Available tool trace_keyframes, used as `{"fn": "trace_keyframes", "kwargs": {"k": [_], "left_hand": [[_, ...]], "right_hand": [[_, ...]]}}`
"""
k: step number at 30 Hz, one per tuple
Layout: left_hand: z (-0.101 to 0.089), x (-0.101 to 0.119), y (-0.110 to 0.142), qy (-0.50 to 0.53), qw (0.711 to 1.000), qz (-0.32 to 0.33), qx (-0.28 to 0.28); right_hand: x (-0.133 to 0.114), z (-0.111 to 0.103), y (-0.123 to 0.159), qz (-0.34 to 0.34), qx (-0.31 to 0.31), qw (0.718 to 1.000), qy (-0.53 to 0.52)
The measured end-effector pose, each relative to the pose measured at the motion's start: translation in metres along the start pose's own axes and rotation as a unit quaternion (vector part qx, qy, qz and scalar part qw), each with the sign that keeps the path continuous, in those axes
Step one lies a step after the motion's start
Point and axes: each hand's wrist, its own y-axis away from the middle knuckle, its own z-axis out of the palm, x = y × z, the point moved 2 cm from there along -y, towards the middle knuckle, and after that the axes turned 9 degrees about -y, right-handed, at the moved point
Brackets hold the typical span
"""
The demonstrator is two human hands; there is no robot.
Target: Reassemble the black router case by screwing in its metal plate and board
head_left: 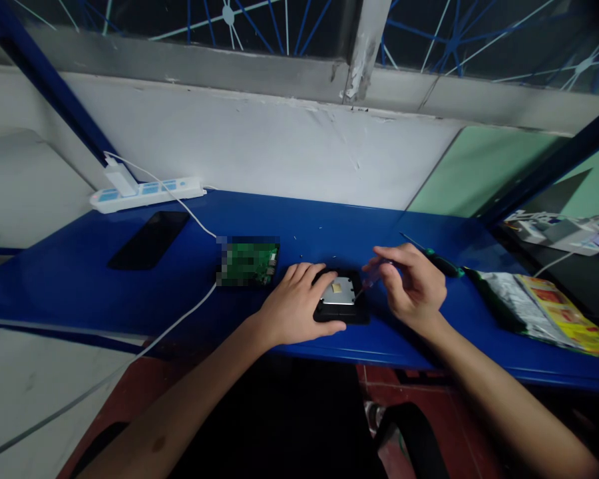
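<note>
A black case point(363, 313) with a silver metal plate point(347, 293) lies flat near the desk's front edge. My left hand point(294, 306) spans its left side, fingers over the top and thumb along the near edge, steadying it. A small tan square pad point(336, 288) sits on the plate. In my right hand point(415, 283) is a screwdriver point(374, 274) with a clear purplish handle, pinched between thumb and fingers. Its thin tip slants down to the plate's right side; whether it sits in a screw I cannot tell. Beyond the case lie several tiny screws point(334, 257).
A partly blurred green circuit board point(249, 263) is left of my left hand. Farther left are a black phone point(148, 241) and a white power strip point(150, 194) with a cable. At right lie another screwdriver point(444, 263) and a shiny snack bag point(544, 309).
</note>
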Motion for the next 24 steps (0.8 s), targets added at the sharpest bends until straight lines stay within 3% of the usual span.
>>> {"fn": "trace_keyframes", "kwargs": {"k": [12,20,24], "left_hand": [[0.001,0.000,0.000,-0.001,1.000,0.000,0.003],[0.000,0.000,0.000,0.002,1.000,-0.005,-0.009],[-0.004,0.003,0.008,0.017,0.999,-0.037,-0.012]], "right_hand": [[-0.008,0.004,-0.005,-0.023,0.016,0.991,0.134],[0.001,0.004,0.001,-0.020,-0.059,0.997,0.039],[0.009,0.000,0.003,0.033,-0.003,0.999,0.018]]}}
